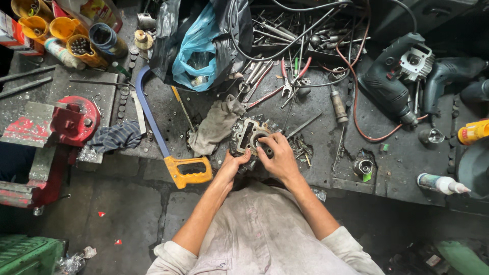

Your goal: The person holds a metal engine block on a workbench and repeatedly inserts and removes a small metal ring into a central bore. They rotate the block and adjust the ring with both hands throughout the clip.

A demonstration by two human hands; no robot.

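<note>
Pretty crowded around the metal engine part (248, 136) here. A dirty grey rag (216, 125) lies right against its left side, and a hacksaw with a blue frame and orange handle (170, 147) sits just past that. Behind it there's a heap of pliers and wrenches (277, 79), a blue plastic bag (196, 51) and black cables. A dark green power drill (395, 76) with a red cord lies off to the right, and a red vise (71, 122) is clamped at the left edge.

Both forearms reach straight out from the body. The left hand (233, 164) grips the part's near edge, fingers curled under it. The right hand (276, 154) rests on top, fingers closed on its right side.

The part sits near the front middle of the surface (397, 163), which is dark, greasy metal. Below is a stained concrete floor (127, 214).
</note>
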